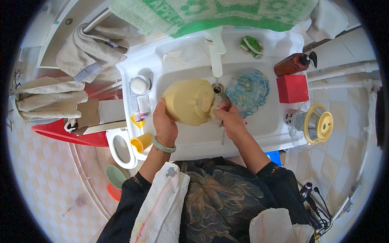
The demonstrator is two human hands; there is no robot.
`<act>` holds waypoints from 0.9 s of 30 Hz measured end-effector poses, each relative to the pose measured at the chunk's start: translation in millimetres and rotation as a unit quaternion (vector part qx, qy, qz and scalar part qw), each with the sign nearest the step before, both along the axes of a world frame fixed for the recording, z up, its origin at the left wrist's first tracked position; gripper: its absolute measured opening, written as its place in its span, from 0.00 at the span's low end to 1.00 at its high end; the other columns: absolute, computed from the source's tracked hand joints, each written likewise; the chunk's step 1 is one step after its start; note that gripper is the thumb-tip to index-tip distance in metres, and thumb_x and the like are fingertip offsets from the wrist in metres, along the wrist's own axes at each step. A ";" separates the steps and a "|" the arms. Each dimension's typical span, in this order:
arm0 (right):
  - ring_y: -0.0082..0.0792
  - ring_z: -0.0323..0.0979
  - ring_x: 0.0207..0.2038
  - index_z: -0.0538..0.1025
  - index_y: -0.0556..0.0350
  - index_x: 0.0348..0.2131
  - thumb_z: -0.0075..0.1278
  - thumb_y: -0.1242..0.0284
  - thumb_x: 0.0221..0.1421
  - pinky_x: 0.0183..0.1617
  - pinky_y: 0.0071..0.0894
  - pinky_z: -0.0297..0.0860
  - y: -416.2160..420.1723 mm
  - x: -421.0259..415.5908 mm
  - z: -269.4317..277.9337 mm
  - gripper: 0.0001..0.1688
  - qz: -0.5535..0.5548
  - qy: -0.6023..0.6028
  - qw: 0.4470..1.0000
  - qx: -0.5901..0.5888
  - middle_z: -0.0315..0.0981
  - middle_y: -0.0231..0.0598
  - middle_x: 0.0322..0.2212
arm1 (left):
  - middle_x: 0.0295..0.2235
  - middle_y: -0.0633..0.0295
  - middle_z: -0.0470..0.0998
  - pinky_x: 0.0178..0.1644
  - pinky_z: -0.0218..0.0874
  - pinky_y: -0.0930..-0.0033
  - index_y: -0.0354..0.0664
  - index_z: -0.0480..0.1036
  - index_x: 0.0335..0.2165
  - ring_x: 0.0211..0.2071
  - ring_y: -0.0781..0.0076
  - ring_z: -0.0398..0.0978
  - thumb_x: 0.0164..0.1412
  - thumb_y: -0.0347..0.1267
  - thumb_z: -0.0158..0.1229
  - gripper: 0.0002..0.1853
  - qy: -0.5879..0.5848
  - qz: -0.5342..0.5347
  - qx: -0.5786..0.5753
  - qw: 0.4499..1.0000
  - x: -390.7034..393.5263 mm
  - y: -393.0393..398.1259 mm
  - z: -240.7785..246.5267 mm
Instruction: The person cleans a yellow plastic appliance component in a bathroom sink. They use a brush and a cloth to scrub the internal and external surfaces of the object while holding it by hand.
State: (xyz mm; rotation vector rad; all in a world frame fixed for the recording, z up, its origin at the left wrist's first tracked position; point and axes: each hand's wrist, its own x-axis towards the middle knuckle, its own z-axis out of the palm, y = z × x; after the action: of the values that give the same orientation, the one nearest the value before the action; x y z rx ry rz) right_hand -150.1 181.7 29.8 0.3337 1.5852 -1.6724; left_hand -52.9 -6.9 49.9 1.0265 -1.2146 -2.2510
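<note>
My left hand [165, 124] grips the lower left side of a pale yellow plastic vessel [188, 101], tilted over the white sink basin [194, 142]. In my right hand [231, 120] is a shaggy beige scrubbing cloth [216, 111], touching the right end of the vessel. A dark reddish rounded thing shows at my right fingers; what it is I cannot tell. Beyond the vessel's right end are the drain [217, 88] and the white faucet [216, 60]. A crumpled blue translucent plastic piece [247, 91] lies in the basin, to the right of my right hand.
On the right rim are a brown pump bottle [290, 64], a red box [292, 89] and a clear jug with a yellow lid [319, 124]. A green cloth [252, 47] lies behind the basin. A white jar [140, 84] and a yellow cup [142, 142] stand left.
</note>
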 end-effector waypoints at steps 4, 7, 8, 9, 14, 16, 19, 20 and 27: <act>0.16 0.57 0.22 0.72 0.52 0.35 0.60 0.69 0.49 0.22 0.19 0.53 11.0 -1.9 6.0 0.15 -0.009 0.027 0.999 -0.035 0.64 0.22 0.24 | 0.49 0.60 0.73 0.57 0.58 0.65 0.39 0.67 0.50 0.51 0.69 0.69 0.71 0.42 0.38 0.21 0.024 0.027 0.067 0.997 -0.1 -1.8 1.3; 0.15 0.56 0.20 0.73 0.53 0.36 0.59 0.69 0.51 0.22 0.18 0.53 15.2 -3.5 11.0 0.13 -0.019 0.016 0.997 -0.075 0.68 0.22 0.25 | 0.48 0.59 0.72 0.58 0.57 0.66 0.38 0.67 0.49 0.51 0.69 0.68 0.71 0.40 0.38 0.20 0.033 0.031 0.108 0.993 -0.2 -1.9 5.3; 0.15 0.56 0.19 0.74 0.53 0.37 0.59 0.70 0.52 0.21 0.18 0.53 15.6 -3.7 13.3 0.13 -0.027 0.008 0.996 -0.089 0.69 0.23 0.26 | 0.48 0.59 0.72 0.58 0.57 0.66 0.38 0.66 0.49 0.51 0.69 0.68 0.71 0.40 0.38 0.20 0.038 0.031 0.114 0.992 0.2 -2.1 4.6; 0.15 0.56 0.19 0.74 0.53 0.37 0.58 0.70 0.53 0.21 0.18 0.53 14.5 -3.7 18.0 0.12 -0.034 0.002 0.995 -0.093 0.68 0.22 0.24 | 0.48 0.59 0.72 0.58 0.57 0.66 0.38 0.66 0.49 0.51 0.69 0.68 0.71 0.41 0.37 0.20 0.042 0.032 0.119 0.992 0.8 -2.6 4.1; 0.13 0.55 0.19 0.76 0.51 0.35 0.57 0.70 0.54 0.21 0.17 0.52 4.4 4.0 38.4 0.08 -0.056 0.001 0.987 -0.152 0.66 0.20 0.20 | 0.50 0.58 0.72 0.58 0.59 0.63 0.38 0.65 0.52 0.53 0.67 0.69 0.71 0.43 0.36 0.23 0.039 0.017 0.138 0.990 1.7 -6.7 -4.8; 0.14 0.56 0.20 0.77 0.53 0.33 0.57 0.69 0.54 0.22 0.18 0.53 -2.4 4.9 38.1 0.08 -0.030 0.030 0.989 -0.143 0.66 0.20 0.19 | 0.50 0.59 0.72 0.58 0.58 0.64 0.38 0.66 0.51 0.53 0.68 0.69 0.71 0.42 0.37 0.22 0.041 0.012 0.148 0.988 0.6 -4.2 -4.5; 0.15 0.58 0.21 0.76 0.56 0.32 0.57 0.68 0.54 0.23 0.20 0.56 -16.8 3.2 18.7 0.10 0.062 0.124 0.988 -0.067 0.65 0.21 0.19 | 0.49 0.60 0.73 0.57 0.58 0.66 0.38 0.67 0.50 0.51 0.70 0.69 0.71 0.41 0.39 0.20 0.039 0.004 0.153 0.987 -0.6 6.8 -1.1; 0.16 0.59 0.21 0.76 0.58 0.32 0.58 0.67 0.54 0.24 0.21 0.57 -20.1 3.5 8.9 0.12 0.101 0.162 0.981 -0.030 0.65 0.22 0.19 | 0.49 0.60 0.73 0.57 0.57 0.66 0.38 0.67 0.50 0.51 0.70 0.69 0.70 0.41 0.39 0.21 0.032 0.006 0.150 0.988 -2.8 14.8 4.8; 0.21 0.68 0.28 0.74 0.64 0.40 0.58 0.68 0.52 0.34 0.23 0.67 -23.6 19.1 2.2 0.20 0.076 0.197 0.977 0.014 0.73 0.32 0.25 | 0.50 0.58 0.72 0.58 0.57 0.64 0.36 0.66 0.52 0.51 0.68 0.69 0.70 0.42 0.40 0.22 0.011 -0.004 0.059 0.998 0.0 22.0 5.1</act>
State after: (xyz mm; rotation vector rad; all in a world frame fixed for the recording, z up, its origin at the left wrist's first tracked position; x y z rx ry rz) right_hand -131.0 158.2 32.0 -0.1155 1.8698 -1.6668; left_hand -52.9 15.1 55.0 1.0371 -1.0904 -2.3585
